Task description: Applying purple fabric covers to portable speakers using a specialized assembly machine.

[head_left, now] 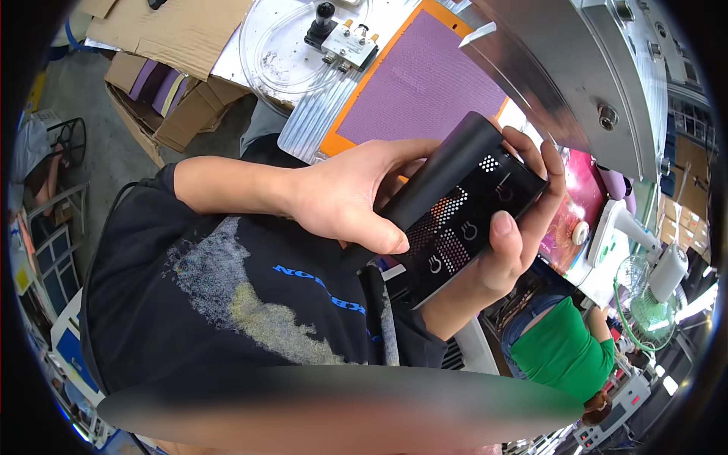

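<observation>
Both of my hands grip a glossy black housing [447, 171] in front of my chest, tilted with its upper end away to the right. Its face carries round-ended line symbols and patches of light, pinkish and orange dots; its far side is rounded and matt. I cannot tell what kind of device it is. My left hand [349, 193] holds it from the left, the thumb pressed on the lower edge and the other fingers hidden behind. Around its right edge wraps my right hand [523, 227], thumb on the face and fingers curled at the upper end.
Behind the housing lies a purple sheet [409, 76] in an orange frame. A metal valve block [353, 47] with a black knob sits beside clear coiled tubing. A large metal machine part [584, 68] overhangs the right. Cardboard [171, 34], a fan [648, 292] and a person in green [565, 349] surround me.
</observation>
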Demonstrator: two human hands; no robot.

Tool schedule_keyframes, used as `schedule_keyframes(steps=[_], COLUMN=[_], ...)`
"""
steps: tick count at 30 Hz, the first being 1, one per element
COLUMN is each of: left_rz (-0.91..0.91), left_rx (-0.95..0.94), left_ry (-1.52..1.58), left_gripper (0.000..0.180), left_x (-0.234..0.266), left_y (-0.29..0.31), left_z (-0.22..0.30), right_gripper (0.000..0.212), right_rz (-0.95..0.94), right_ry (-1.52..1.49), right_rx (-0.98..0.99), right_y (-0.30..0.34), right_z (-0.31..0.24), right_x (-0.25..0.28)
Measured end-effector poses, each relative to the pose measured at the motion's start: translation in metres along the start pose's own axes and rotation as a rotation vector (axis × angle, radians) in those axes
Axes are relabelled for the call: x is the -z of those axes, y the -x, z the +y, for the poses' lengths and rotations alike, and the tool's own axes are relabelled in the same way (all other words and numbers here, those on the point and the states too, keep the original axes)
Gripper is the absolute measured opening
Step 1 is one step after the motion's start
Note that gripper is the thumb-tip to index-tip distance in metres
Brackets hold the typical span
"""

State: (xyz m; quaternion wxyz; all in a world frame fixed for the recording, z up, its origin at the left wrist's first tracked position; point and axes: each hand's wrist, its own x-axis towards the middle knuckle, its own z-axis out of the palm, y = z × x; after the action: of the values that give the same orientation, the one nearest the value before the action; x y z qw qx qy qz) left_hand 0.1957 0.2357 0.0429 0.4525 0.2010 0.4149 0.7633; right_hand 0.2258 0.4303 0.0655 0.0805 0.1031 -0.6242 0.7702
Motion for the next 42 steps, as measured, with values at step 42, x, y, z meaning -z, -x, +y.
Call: schedule_keyframes(steps=[42], left_rz=[-0.03], left_rx=[-0.375], left_ry=[0.313], left_gripper=[0.067], left_x=[0.005], left_y=[-0.023], left_z=[0.024], right_gripper=[0.057], right_rz=[0.038], right_ry=[-0.351], right_rx=[0.33], right_y=[-0.01], right_z=[0.011], right_x=[0.059])
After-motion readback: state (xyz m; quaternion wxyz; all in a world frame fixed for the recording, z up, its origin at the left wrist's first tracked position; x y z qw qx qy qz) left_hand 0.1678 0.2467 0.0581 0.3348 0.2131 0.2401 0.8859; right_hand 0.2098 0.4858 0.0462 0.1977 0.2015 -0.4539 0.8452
